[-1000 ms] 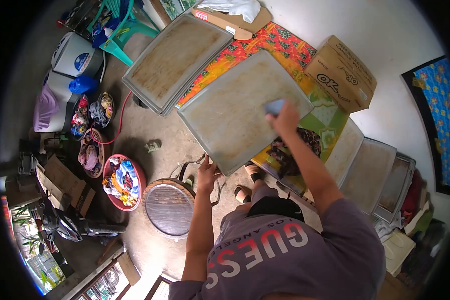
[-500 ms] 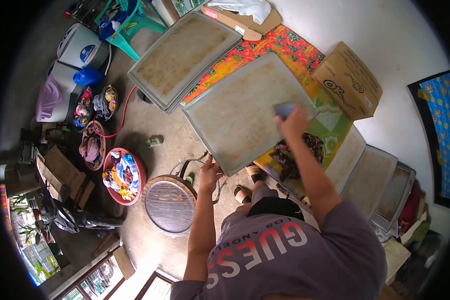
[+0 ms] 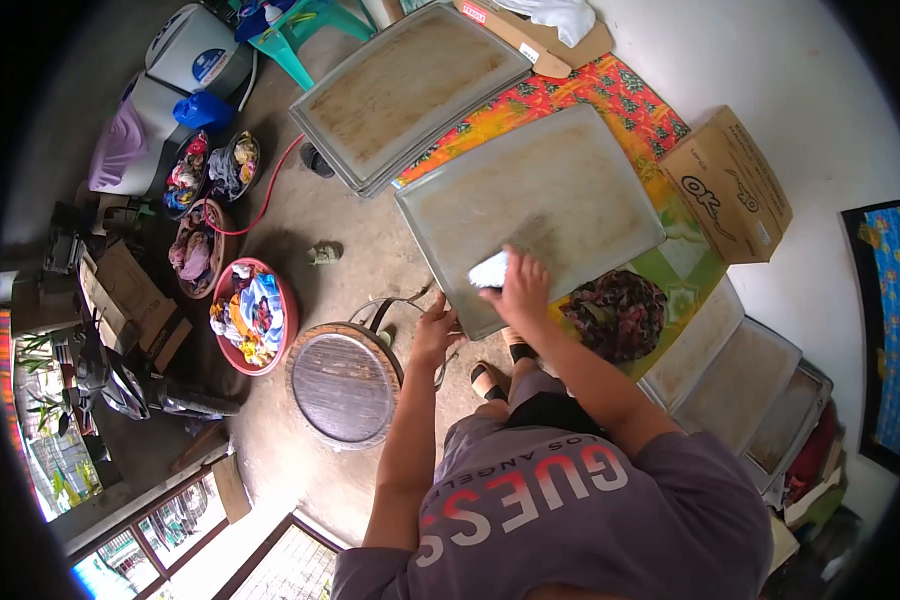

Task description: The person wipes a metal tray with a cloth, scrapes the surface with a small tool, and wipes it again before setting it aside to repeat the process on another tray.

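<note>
A large metal baking tray with faint brown stains lies tilted before me, partly over the patterned table cover. My left hand is closed on its near left corner, thumb by the rim. My right hand presses a small whitish pad against the tray's surface near that same corner. Whether the pad is a sponge or a folded cloth I cannot tell. Right of the tray, a dark patterned cloth lies bunched up on the table.
A stack of stained trays stands beyond; more trays lie to the right. An OK carton sits on the colourful table cover. Left are a round wooden stool, a pink basin of clothes and a washing machine.
My right hand has swept the pad from the tray's right side to its near left part. My left hand stays on the corner. The view has shifted slightly.
</note>
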The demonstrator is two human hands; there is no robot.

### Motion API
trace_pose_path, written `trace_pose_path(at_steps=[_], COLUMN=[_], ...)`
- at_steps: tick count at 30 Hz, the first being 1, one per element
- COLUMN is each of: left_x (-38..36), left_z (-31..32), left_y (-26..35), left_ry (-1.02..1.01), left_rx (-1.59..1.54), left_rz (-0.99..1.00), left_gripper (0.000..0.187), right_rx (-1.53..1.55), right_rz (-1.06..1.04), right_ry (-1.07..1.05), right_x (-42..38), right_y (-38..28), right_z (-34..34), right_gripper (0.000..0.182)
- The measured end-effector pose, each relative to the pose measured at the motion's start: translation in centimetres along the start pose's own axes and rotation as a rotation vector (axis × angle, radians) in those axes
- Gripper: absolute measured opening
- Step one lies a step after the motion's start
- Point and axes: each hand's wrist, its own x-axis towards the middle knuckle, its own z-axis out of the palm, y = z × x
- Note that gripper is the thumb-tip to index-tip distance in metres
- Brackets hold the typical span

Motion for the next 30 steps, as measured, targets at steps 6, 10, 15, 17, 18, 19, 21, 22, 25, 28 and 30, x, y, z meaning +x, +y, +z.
trace_pose_path(at_steps=[6,10,15,17,18,19,21,22,25,28,30], left_x=[-1.4,-2.5,-1.4,-1.6,-1.6,-1.8,-1.5,-1.4,-1.6,-1.2,-0.9], left_z=[0.4,2.0,1.8,1.8,1.8,1.8,1.8,1.6,1.8,0.9,0.4], left_y=[0.5,0.0,-1.1,-0.9,-0.8,-0.6,-0.8,-1.1,-0.7,-1.5,-1.8], left_ry=[-0.017,0.061,0.083,0.065,0.059,0.056,0.061,0.063,0.049,0.041,0.03], left_rx=[0.083,0.147,0.217,0.226,0.229,0.226,0.215,0.212,0.217,0.223,0.232], left_rz=[0.011,0.125,0.13,0.125,0.128,0.098,0.097,0.092,0.073,0.069,0.084], left_gripper=[0.064,0.07,0.072,0.072,0.072,0.073,0.073,0.074,0.074,0.074,0.075], right_rx=[0.049,-0.123,-0.174,-0.201,-0.212,-0.161,-0.126,-0.109,-0.273,-0.355,-0.245], right_rz=[0.435,0.625,0.015,0.125,0.176,0.31,0.395,0.441,0.036,0.287,0.396], right_ry=[0.248,0.518,0.219,0.305,0.351,0.402,0.401,0.397,0.291,0.305,0.189], right_x=[11.3,16.6,12.8,14.8,16.5,18.5,21.5,22.2,20.4,24.0,25.0], right_y=[8.2,17.3,8.6,10.4,11.8,14.0,16.1,16.6,11.9,14.9,14.4], right_z=[-5.7,-8.6,-5.5,-5.9,-6.5,-8.7,-10.0,-10.0,-6.8,-9.6,-11.7], right_gripper=[0.082,0.079,0.071,0.069,0.069,0.069,0.072,0.074,0.072,0.08,0.087])
